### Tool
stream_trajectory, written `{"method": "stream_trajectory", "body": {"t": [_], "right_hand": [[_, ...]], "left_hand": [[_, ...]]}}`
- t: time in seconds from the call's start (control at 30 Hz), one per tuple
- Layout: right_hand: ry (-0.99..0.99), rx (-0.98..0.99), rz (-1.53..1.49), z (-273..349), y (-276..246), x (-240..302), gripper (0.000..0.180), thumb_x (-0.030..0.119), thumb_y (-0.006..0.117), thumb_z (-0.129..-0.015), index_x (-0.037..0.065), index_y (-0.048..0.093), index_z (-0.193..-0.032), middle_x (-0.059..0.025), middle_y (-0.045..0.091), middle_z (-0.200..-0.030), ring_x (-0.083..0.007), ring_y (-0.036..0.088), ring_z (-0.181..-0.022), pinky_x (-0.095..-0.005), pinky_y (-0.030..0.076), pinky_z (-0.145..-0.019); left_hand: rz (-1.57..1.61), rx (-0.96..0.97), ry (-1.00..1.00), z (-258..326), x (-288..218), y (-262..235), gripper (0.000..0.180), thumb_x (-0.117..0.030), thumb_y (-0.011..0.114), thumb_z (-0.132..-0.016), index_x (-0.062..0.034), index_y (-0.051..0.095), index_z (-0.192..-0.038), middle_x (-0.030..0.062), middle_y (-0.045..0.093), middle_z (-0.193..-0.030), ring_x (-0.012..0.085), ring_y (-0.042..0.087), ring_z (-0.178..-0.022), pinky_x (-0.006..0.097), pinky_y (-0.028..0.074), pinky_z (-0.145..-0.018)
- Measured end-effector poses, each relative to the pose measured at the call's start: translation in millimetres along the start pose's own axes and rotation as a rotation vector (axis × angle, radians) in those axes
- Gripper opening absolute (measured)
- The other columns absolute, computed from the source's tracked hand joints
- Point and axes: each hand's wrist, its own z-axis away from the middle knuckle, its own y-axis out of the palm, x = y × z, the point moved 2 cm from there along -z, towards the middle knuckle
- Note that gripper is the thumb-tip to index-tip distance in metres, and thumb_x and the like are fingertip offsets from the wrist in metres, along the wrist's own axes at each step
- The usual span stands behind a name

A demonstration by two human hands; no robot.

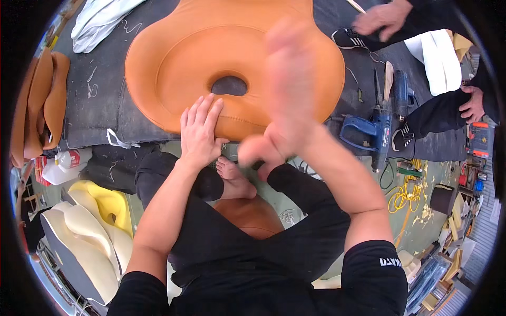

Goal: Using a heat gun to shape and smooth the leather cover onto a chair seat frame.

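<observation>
A padded orange-brown cushion [174, 68] with a leather-like cover, an oval hole and a stitched seam lies on the dark cloth-covered work surface [97, 118] in front of me. My left hand [199, 131] rests on its near edge, left of the seam, fingers stretched out and holding nothing. Smeared by motion, my right hand [290, 95] is over the right part of the cushion. Its fingers look extended, with the thumb apart, and nothing shows in it. Whether it touches the cover I cannot tell.
Two blue heat-gun-like tools [373, 134] [401, 95] lie at the right. Beyond them are another person's hands [383, 21] [473, 104] and shoes. Orange-brown pieces [47, 100] stand at the left, with pale foam pads [87, 242] below. A yellow cord [405, 195] lies on the floor.
</observation>
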Motion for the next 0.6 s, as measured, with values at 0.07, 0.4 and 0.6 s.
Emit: {"method": "stream_trajectory", "body": {"t": [0.07, 0.4, 0.6], "right_hand": [[0.258, 0.877, 0.121, 163, 35, -14, 0.119, 0.065, 0.076, -0.08, -0.011, 0.03, -0.16, -0.0297, 0.029, -0.169, -0.044, 0.028, -0.158, -0.0591, 0.019, -0.128], [0.088, 0.32, -0.039, 47, 5, 2, 0.104, 0.074, 0.055, -0.091, -0.007, 0.043, -0.155, -0.0255, 0.042, -0.163, -0.0417, 0.038, -0.154, -0.0588, 0.022, -0.127], [0.276, 0.605, 0.02, 124, 36, -13, 0.117, 0.067, 0.073, -0.082, -0.008, 0.031, -0.161, -0.0248, 0.031, -0.17, -0.0417, 0.03, -0.158, -0.0571, 0.023, -0.127]], "left_hand": [[-0.011, 0.042, 0.015, 3, -3, -1, 0.1, -0.017, 0.091, -0.063, -0.0099, 0.05, -0.153, 0.0158, 0.048, -0.158, 0.0394, 0.043, -0.146, 0.055, 0.034, -0.119], [-0.006, -0.026, 0.006, 1, -2, 6, 0.095, -0.022, 0.092, -0.063, -0.012, 0.054, -0.15, 0.0138, 0.049, -0.157, 0.0381, 0.044, -0.145, 0.057, 0.035, -0.117], [-0.041, 0.034, 0.017, 3, 2, -1, 0.102, -0.024, 0.095, -0.059, -0.0112, 0.052, -0.151, 0.0142, 0.048, -0.158, 0.0389, 0.045, -0.145, 0.058, 0.036, -0.116]]}}
